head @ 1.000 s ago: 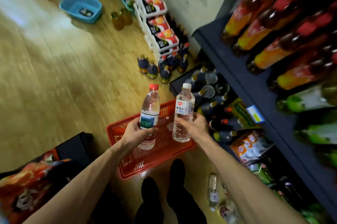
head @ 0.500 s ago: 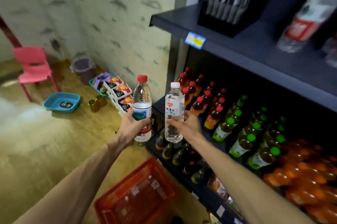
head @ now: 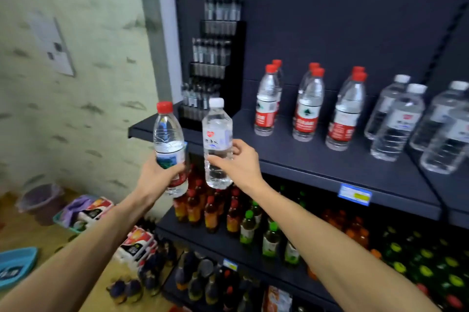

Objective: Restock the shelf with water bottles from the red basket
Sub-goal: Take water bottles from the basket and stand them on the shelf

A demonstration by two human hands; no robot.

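A red-capped water bottle stands upright in the left hand's grasp, just beside a white-capped bottle gripped by the right hand. Both hover near the dark shelf's left front edge, where more water bottles stand farther right.

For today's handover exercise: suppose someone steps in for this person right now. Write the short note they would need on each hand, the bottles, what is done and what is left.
Left hand: shut on the red-capped water bottle, held upright.
Right hand: shut on the white-capped water bottle, also upright.
Both bottles are in the air in front of the water shelf's left end, not yet set down.
On the shelf: red-capped bottles in three short rows, white-capped bottles to their right.
The red basket is out of view.
Left: place each bottle, probably with its matching cap colour; free space shows in front of the rows.
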